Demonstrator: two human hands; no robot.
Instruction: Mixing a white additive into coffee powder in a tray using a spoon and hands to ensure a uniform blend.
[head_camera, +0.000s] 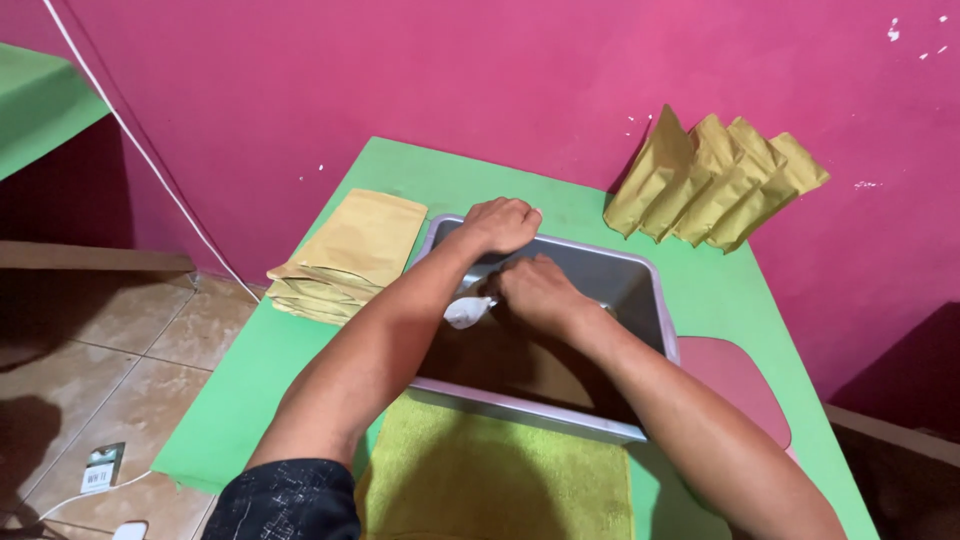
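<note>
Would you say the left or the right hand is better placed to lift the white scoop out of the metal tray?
Probably the right hand: it rests at the white scoop inside the metal tray, while the left hand sits on the far rim.

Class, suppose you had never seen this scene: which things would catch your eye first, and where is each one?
First, the two hands in the middle: the left hand grips the far rim of a metal tray while the right hand reaches inside it beside a white scoop. Then the brown paper pouches: a flat stack left of the tray, and a standing row leaning on the pink wall at right.

Flat tan pouches (345, 255) stacked left of tray — four filled pouches (715, 185) against pink wall.
</note>
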